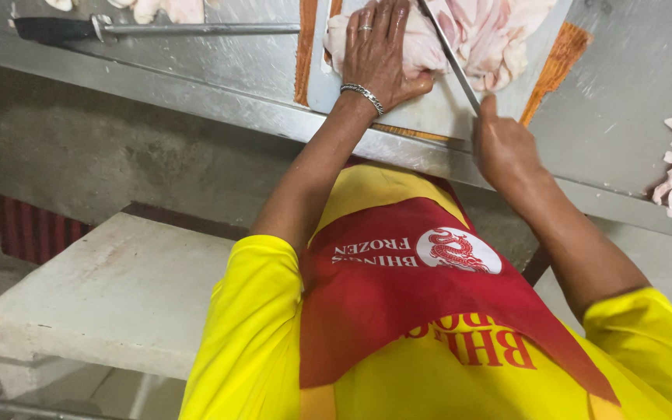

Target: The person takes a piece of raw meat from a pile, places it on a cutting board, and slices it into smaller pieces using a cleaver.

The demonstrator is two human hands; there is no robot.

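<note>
Pale raw meat (476, 35) on white cutting board (429, 109) | left hand (379, 54) spread flat, pressing it | right hand (503, 148) clenched round long steel knife (449, 54) | advice: fingers clear of blade, slice steadily.

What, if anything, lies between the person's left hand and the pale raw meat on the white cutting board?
Nothing visible: the left hand lies flat, directly on the pale raw meat on the white cutting board. The right hand holds a long thin knife beside it.

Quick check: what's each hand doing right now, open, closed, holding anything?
Left hand: open, flat, pressing on the raw meat.
Right hand: closed, grip around the knife.
</note>
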